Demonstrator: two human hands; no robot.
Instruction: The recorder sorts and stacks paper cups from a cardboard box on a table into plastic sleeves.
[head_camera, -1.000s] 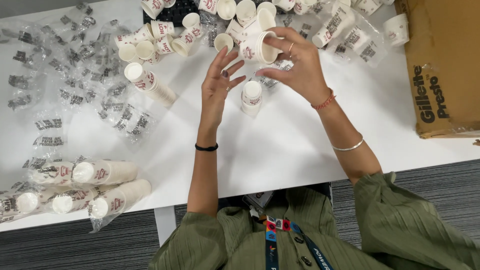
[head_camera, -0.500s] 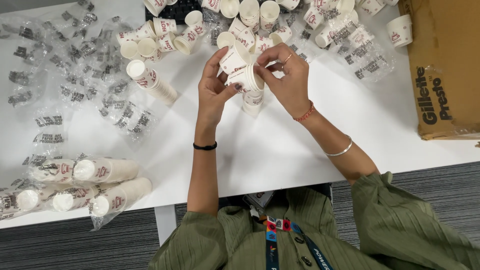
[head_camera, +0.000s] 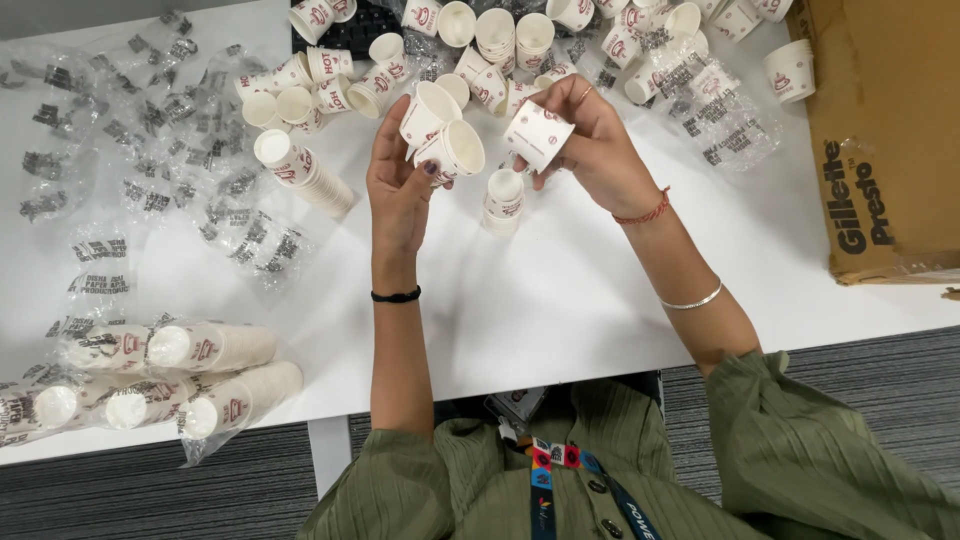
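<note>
At nine o'clock on the white desk (head_camera: 560, 310) lie sleeved stacks of paper cups (head_camera: 215, 348). The left hand (head_camera: 400, 185), forearm upright and palm turned inward, curls its fingers around two small paper cups (head_camera: 445, 135) tipped on their sides. At three o'clock of it, the right hand (head_camera: 595, 150) pinches a single paper cup (head_camera: 538, 135), mouth down-left, above a short cup stack (head_camera: 503, 198) standing between the hands.
</note>
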